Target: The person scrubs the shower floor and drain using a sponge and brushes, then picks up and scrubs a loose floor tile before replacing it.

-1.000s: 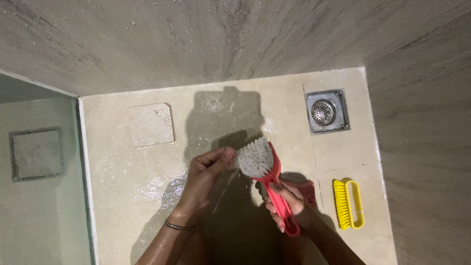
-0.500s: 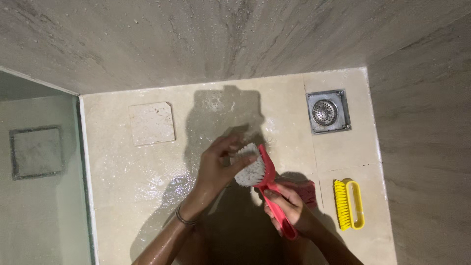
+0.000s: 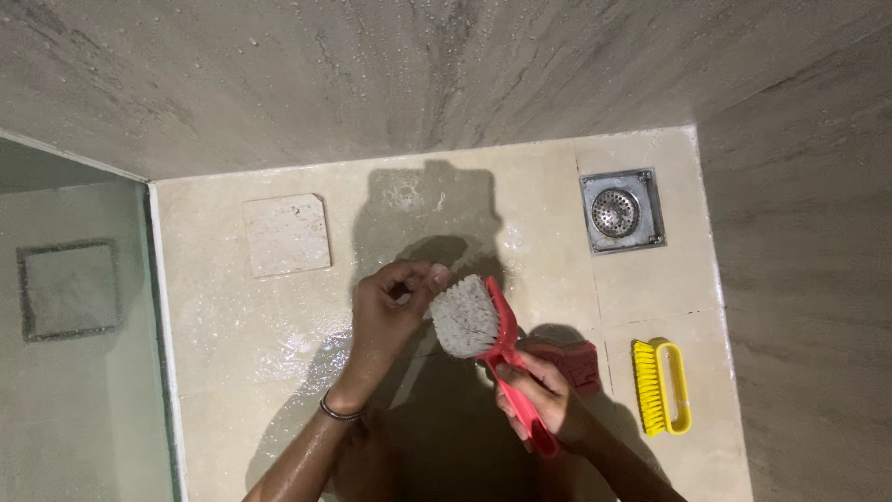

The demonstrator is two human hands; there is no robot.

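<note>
My right hand [image 3: 539, 395] grips the handle of a red scrub brush [image 3: 506, 349] held above the wet shower floor [image 3: 260, 344]. Its white bristle head [image 3: 462, 316] is turned up toward me. My left hand [image 3: 390, 307] sits just left of the bristles, fingers curled, fingertips touching the upper edge of the bristle head. A thin bangle is on my left wrist.
A yellow hand brush [image 3: 661, 386] lies on the floor at the right. A red block [image 3: 567, 358] lies beside my right hand. A square metal drain [image 3: 621, 210] sits in the far right corner. A loose square tile [image 3: 286, 234] lies at the left. A glass panel [image 3: 74, 325] borders the left; stone walls [image 3: 799, 279] enclose the far and right sides.
My left hand lay across the bristles half a second ago and has now drawn back to the left edge. The brush has shifted slightly down and left.
</note>
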